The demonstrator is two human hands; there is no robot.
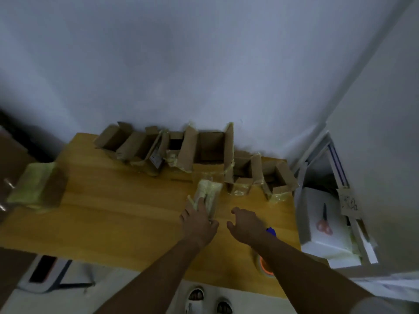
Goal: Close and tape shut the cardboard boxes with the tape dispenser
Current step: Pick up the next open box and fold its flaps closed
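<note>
cardboard box under the left hand, fingers resting flat – right hand hovers loosely spread, empty.

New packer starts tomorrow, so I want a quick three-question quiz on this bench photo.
1. True or false: the left hand rests on a taped box.
2. The right hand is: A) gripping the tape dispenser, B) holding nothing, C) holding scissors.
3. Fill in: the boxes along the wall are ___.

Key: 1 true; 2 B; 3 open.
</note>
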